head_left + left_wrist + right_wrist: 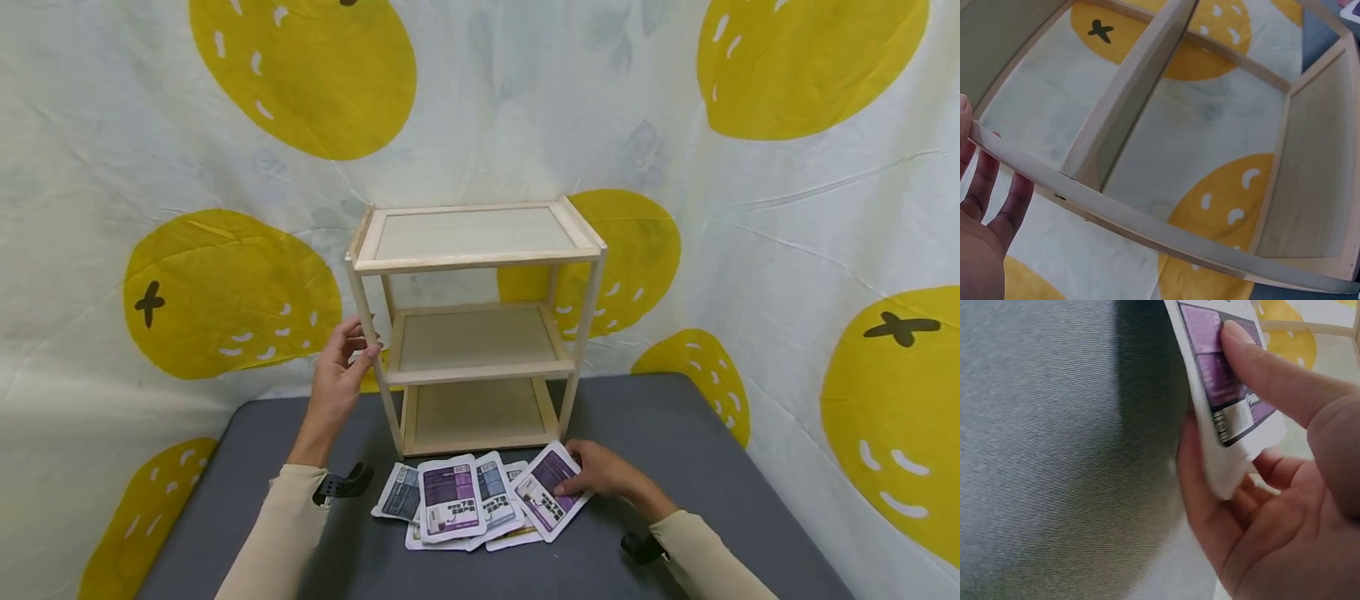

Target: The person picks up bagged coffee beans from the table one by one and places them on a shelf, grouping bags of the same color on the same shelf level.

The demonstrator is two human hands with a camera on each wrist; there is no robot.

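A three-tier light wooden shelf (468, 340) stands upright on the grey surface. My left hand (336, 387) holds its front left post; in the left wrist view, the fingers (1012, 206) pass behind that post (1116, 212), with the thumb on the near side. My right hand (606, 472) pinches a flat white-edged packet with a purple label (553, 492), thumb on its face and fingers beneath, as the right wrist view shows. Left of it, several similar packets (453, 500) lie overlapped in front of the shelf, some purple, some grey-blue.
The grey covered table (660, 433) extends on both sides of the shelf. Behind it hangs a white cloth (525, 125) printed with large yellow fruit. I wear a dark band (347, 483) on the left wrist and another (643, 547) on the right.
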